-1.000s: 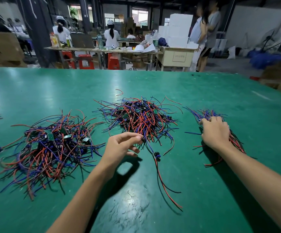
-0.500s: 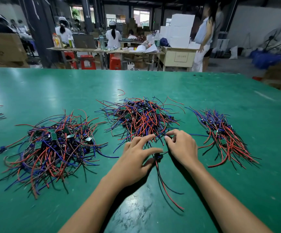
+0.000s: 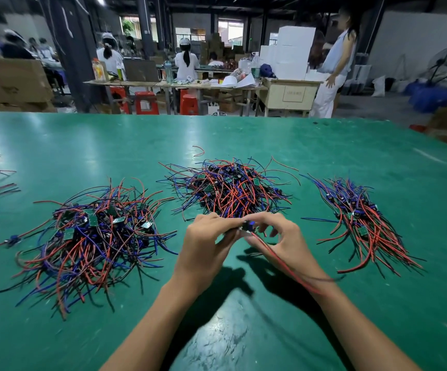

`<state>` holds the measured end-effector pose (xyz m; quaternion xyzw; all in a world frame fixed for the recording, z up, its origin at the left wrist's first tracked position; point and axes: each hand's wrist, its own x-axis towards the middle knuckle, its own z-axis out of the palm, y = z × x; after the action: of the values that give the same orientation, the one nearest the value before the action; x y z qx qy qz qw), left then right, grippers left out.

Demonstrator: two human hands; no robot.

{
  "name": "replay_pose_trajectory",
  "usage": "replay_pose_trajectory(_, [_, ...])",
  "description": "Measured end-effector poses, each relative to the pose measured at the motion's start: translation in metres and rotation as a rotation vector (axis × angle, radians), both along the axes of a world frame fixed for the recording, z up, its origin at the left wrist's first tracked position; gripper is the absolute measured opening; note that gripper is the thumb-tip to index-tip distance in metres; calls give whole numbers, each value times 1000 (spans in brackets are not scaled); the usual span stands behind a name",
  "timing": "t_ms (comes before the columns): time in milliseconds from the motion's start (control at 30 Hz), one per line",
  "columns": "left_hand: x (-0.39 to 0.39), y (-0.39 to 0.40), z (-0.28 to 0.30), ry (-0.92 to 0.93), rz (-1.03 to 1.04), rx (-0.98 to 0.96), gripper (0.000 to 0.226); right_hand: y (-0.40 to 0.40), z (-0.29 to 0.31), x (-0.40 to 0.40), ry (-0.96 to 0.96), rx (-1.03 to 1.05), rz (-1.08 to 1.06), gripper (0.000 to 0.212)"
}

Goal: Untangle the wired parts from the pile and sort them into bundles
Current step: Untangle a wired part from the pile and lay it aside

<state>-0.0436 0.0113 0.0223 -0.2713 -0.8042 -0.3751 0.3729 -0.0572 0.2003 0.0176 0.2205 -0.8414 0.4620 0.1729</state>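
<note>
Left hand: the left hand (image 3: 206,246) is raised off the worktop (image 3: 243,132), fingers curled round one wired part (image 3: 249,228) at its blue body.
Right hand: the right hand (image 3: 284,241) pinches the same part from the other side, fingertips meeting the left hand's.
Part held: clear of the surface, just in front of the near edge of the middle pile (image 3: 227,186); its red lead (image 3: 286,266) trails toward the wearer, across the right wrist.
Governing relation: the sorted bundle (image 3: 361,218) lies to the right of both hands, well apart, its wires running near to far. The right hand is the nearer; I judge that hand will carry the part over, lead aligned with the bundle.
Left pile: a second tangle (image 3: 91,231) lies to the left, untouched.
Change: half a second ago both hands were low on the worktop at the pile's edge; they have since lifted with the part. One second ago the right hand rested on the bundle.
</note>
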Motion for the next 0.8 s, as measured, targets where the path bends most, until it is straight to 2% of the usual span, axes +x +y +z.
replay_pose_trajectory(100, [0, -3, 2, 142, 79, 39, 19, -6, 8, 5, -179, -238, 130, 38])
replay_pose_trajectory(233, [1, -6, 4, 267, 223, -69, 25, -10, 15, 9, -293, -541, 326, 49])
replay_pose_trajectory(333, [3, -7, 4, 342, 311, -199, 24, -13, 16, 9, -360, -702, 272, 54])
replay_pose_trajectory(500, [3, -5, 3, 390, 394, -359, 27, -16, 17, 9, -447, -824, 258, 29])
replay_pose_trajectory(667, [6, 4, 4, 388, 319, -335, 25, -16, 20, 6, -585, -947, 146, 16])
replay_pose_trajectory(800, [7, 10, 3, 395, 283, -364, 27, -12, 16, 0, -598, -980, -78, 10])
